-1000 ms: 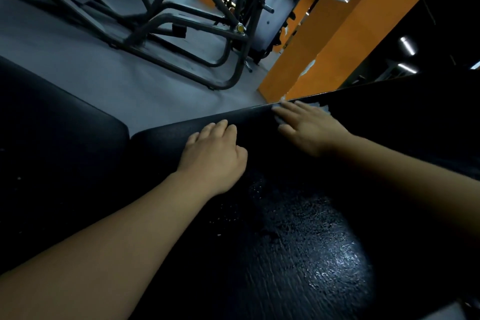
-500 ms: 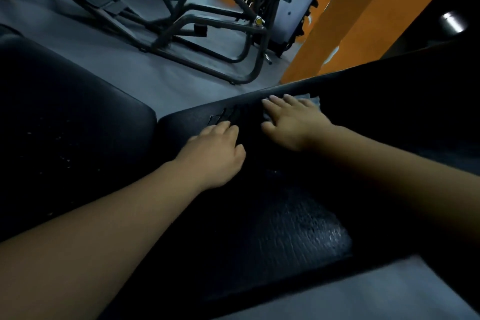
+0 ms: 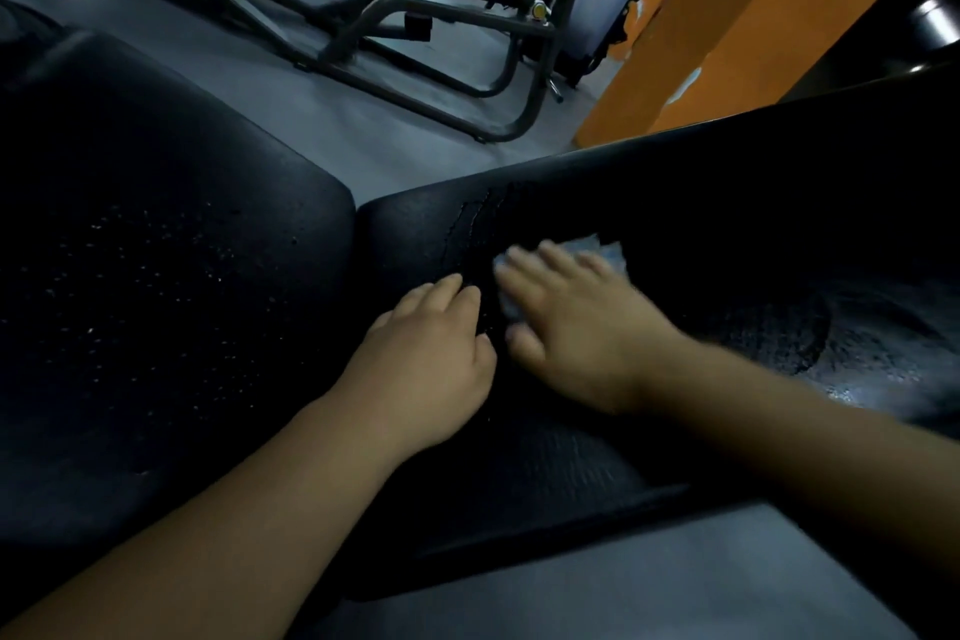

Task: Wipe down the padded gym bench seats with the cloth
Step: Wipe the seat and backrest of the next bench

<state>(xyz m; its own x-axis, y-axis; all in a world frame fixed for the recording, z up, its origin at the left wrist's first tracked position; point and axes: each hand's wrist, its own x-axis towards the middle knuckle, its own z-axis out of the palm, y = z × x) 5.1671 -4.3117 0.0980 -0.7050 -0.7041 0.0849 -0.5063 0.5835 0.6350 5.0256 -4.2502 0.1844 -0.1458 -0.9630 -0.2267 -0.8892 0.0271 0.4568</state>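
At centre frame the right hand [image 3: 582, 327], blurred, presses straight fingers flat on the pale crumpled cloth [image 3: 602, 250] lying on the black, grainy padded bench seat [image 3: 727, 224]. Beside it the left hand [image 3: 431, 353] rests loosely bent and holds nothing, just below cracked vinyl [image 3: 467, 224]. A droplet-speckled pad [image 3: 156, 250] fills the left.

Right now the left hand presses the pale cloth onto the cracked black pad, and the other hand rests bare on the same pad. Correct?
Not quite. The head view shows the pale cloth under the right hand, not the left. The left hand is the bare one, resting beside it on the same cracked black pad.
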